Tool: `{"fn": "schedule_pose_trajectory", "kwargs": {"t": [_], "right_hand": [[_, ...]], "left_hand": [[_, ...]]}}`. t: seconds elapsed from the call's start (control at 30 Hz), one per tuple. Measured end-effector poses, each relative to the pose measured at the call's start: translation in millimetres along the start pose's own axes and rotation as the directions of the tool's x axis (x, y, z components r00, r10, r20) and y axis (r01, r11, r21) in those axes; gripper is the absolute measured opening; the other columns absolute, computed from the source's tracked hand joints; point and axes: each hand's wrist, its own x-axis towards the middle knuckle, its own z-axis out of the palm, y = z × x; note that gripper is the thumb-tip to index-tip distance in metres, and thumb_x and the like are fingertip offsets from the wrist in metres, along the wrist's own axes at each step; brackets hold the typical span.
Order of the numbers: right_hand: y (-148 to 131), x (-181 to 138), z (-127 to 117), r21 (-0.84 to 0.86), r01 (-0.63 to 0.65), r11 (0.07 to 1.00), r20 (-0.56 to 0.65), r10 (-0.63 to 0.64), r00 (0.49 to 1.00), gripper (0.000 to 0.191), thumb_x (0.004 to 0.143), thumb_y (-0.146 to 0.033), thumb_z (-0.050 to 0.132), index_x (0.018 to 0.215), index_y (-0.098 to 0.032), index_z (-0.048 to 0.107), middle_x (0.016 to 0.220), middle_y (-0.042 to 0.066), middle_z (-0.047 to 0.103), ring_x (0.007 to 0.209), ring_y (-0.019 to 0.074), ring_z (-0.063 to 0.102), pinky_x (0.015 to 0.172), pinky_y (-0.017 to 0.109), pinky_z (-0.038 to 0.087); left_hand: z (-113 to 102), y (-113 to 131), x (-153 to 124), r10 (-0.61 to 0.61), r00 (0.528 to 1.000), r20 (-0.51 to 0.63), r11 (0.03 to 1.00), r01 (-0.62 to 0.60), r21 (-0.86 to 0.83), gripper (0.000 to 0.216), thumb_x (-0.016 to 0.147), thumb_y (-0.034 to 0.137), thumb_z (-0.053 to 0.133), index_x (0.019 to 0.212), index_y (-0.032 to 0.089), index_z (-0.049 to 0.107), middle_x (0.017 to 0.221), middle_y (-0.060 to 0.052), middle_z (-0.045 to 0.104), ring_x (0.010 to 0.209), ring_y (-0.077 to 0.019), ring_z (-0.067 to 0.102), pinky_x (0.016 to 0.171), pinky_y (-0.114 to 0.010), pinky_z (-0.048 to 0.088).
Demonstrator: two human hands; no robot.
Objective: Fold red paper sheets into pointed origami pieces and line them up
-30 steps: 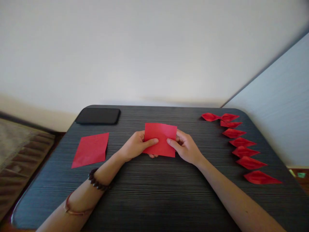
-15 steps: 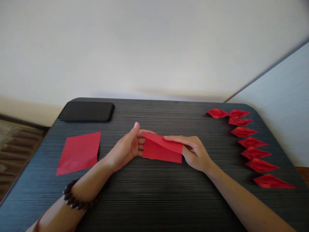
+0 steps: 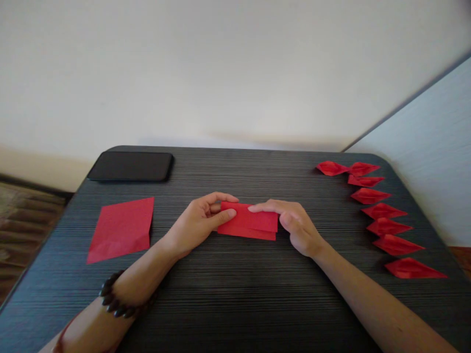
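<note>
A sheet of red paper (image 3: 246, 223) lies folded over between my two hands, its upper flap ending a little short of the lower edge. My left hand (image 3: 202, 220) is closed on the left end, thumb on top and fingers behind. At the right end is my right hand (image 3: 300, 223), its index finger stretched along the upper flap and its thumb lifted off in front. Its other fingers are mostly hidden. To the left, a flat square of red paper (image 3: 121, 229) rests on the table, slightly creased near its right edge.
On the dark table (image 3: 235, 294), a black phone (image 3: 130, 165) lies at the back left. Several folded red paper pieces (image 3: 386, 226) form a column along the right side. A pale wall (image 3: 235, 73) stands behind the table.
The raised flap of the red paper has come down toward me, nearly flat. My left thumb has moved from pointing up to pressing on the paper. My right thumb has come out from beneath.
</note>
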Motion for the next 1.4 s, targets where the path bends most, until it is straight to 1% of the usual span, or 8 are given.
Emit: {"fn": "schedule_pose_trajectory", "kwargs": {"t": [0.07,0.17,0.27,0.4,0.53,1.03,1.23,1.4], "right_hand": [[-0.6,0.9,3.9,-0.09,-0.099,0.991,-0.098,0.09,0.991,0.034,0.09,-0.044,0.046,0.116,-0.026,0.06,0.097,0.003,0.069,0.082,0.0177,0.063,0.073,0.031,0.048],[-0.8,1.2,8.1,-0.119,-0.166,0.979,-0.155,0.147,0.977,0.035,0.085,-0.037,0.057,0.119,-0.027,0.054,0.078,0.0,0.066,0.064,0.0138,0.06,0.058,0.026,0.047],[-0.6,-0.2,8.5,-0.097,-0.149,0.984,-0.137,0.135,0.981,0.033,0.084,-0.035,0.06,0.115,-0.026,0.056,0.078,-0.001,0.066,0.063,0.0128,0.059,0.057,0.025,0.047],[-1.3,-2.1,7.7,-0.077,-0.115,0.99,-0.121,0.106,0.987,0.033,0.082,-0.032,0.063,0.113,-0.025,0.056,0.077,-0.002,0.065,0.062,0.0114,0.058,0.06,0.024,0.047],[-1.7,-2.5,8.4,-0.042,-0.099,0.994,-0.098,0.095,0.991,0.037,0.08,-0.03,0.065,0.115,-0.025,0.053,0.077,-0.003,0.065,0.063,0.0108,0.059,0.061,0.023,0.047],[0.5,-3.0,8.6,-0.043,-0.076,0.996,-0.086,0.072,0.994,0.043,0.079,-0.027,0.067,0.118,-0.024,0.051,0.079,-0.002,0.063,0.066,0.0113,0.059,0.065,0.025,0.047],[1.0,-3.5,8.1,-0.023,-0.073,0.997,-0.064,0.072,0.995,0.044,0.079,-0.025,0.067,0.12,-0.025,0.05,0.079,-0.003,0.062,0.066,0.0105,0.057,0.064,0.024,0.047],[1.6,-2.7,8.0,-0.014,-0.066,0.998,-0.049,0.065,0.997,0.046,0.079,-0.023,0.066,0.121,-0.025,0.048,0.079,-0.003,0.061,0.065,0.0102,0.057,0.064,0.024,0.046]], "left_hand": [[1.3,0.5,-0.3,-0.01,1.0,-0.017,1.0,0.01,0.008,0.034,0.076,0.035,0.068,0.105,0.019,0.06,0.074,0.0,0.069,0.055,-0.01,0.058,0.05,-0.018,0.043],[3.4,0.5,-0.4,-0.006,0.999,-0.053,0.999,0.008,0.039,0.035,0.077,0.041,0.067,0.102,0.018,0.063,0.066,0.001,0.067,0.052,-0.0104,0.057,0.048,-0.018,0.041],[5.6,-1.2,0.5,0.017,0.994,-0.107,0.997,-0.01,0.072,0.033,0.077,0.045,0.065,0.095,0.017,0.067,0.068,0.0,0.068,0.055,-0.0109,0.057,0.05,-0.019,0.042],[7.0,-3.1,1.8,0.034,0.992,-0.125,0.998,-0.027,0.053,0.027,0.076,0.04,0.068,0.09,0.017,0.069,0.075,-0.001,0.07,0.06,-0.0118,0.059,0.056,-0.02,0.045],[6.8,-2.2,1.6,0.043,0.99,-0.137,0.997,-0.034,0.069,0.024,0.075,0.037,0.069,0.091,0.018,0.07,0.073,0.0,0.07,0.056,-0.0099,0.056,0.051,-0.018,0.041],[6.9,-1.2,-0.4,0.026,0.992,-0.122,0.999,-0.023,0.027,0.023,0.076,0.033,0.069,0.094,0.018,0.067,0.072,0.001,0.071,0.058,-0.0097,0.06,0.052,-0.017,0.045],[5.9,-2.8,0.4,0.048,0.994,-0.099,0.999,-0.048,0.003,0.019,0.077,0.03,0.069,0.093,0.019,0.067,0.073,0.002,0.072,0.061,-0.0074,0.062,0.057,-0.015,0.047],[5.3,-3.5,-0.1,0.054,0.994,-0.093,0.998,-0.053,0.014,0.019,0.077,0.03,0.069,0.092,0.019,0.067,0.073,0.002,0.072,0.06,-0.0084,0.063,0.056,-0.016,0.048]]}}
